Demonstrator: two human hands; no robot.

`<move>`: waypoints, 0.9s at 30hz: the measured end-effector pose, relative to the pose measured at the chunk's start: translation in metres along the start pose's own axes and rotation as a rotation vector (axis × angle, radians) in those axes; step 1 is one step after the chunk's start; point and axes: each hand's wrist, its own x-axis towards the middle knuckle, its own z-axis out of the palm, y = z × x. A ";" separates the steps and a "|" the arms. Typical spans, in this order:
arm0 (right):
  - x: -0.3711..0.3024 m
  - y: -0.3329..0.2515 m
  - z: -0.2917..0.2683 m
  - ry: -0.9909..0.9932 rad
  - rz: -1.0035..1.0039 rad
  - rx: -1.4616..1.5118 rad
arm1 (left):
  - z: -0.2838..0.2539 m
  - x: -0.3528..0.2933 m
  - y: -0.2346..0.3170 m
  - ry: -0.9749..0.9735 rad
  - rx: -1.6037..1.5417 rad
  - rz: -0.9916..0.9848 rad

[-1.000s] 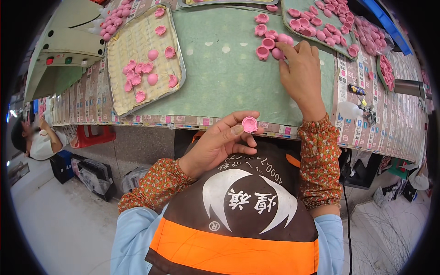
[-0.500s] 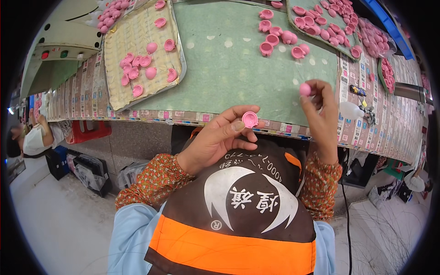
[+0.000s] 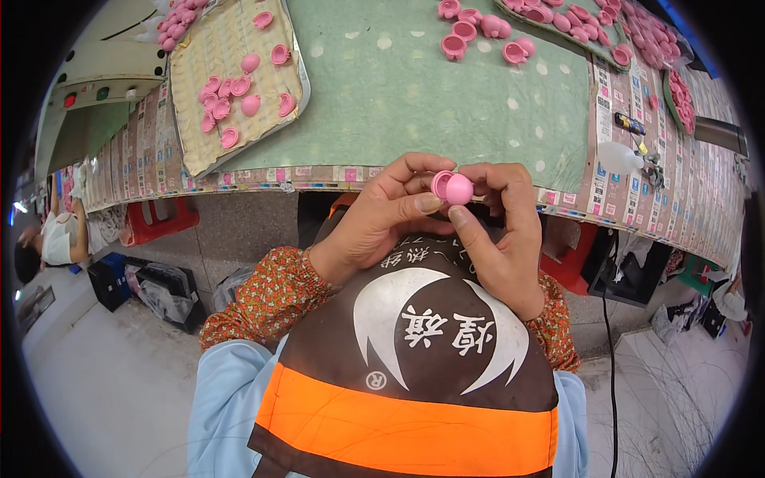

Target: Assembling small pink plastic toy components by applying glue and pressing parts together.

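Just past the near table edge, above my apron, two small pink plastic shell pieces meet between my hands. The hollow pink cup (image 3: 439,184) is pinched by my left hand (image 3: 390,209), its open side partly covered. My right hand (image 3: 504,231) grips a round pink half-shell (image 3: 460,190), domed side showing, between thumb and fingers. The two pieces touch or overlap; whether they are joined I cannot tell. Several matching pink shells (image 3: 455,47) lie on the green cloth (image 3: 382,95) farther off.
At left, a cream-lined tray (image 3: 275,76) holds several loose pink shells. A green tray (image 3: 550,33) heaped with pink pieces stands at the back right. Right of the cloth lie a white bottle (image 3: 618,158) and a small black tube (image 3: 629,123). Another person (image 3: 60,239) sits far left.
My right hand has come left and down from over the cloth, bringing the round pink half-shell against the cup in my left hand. The view has shifted slightly.
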 end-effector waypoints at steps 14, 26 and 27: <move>-0.010 0.001 -0.001 -0.031 0.132 0.116 | -0.007 0.001 -0.010 -0.037 0.046 0.058; -0.012 0.007 0.000 -0.016 0.158 0.230 | -0.012 0.001 -0.014 -0.058 0.066 0.105; -0.013 0.008 0.001 -0.012 0.154 0.262 | -0.013 0.001 -0.015 -0.066 0.070 0.111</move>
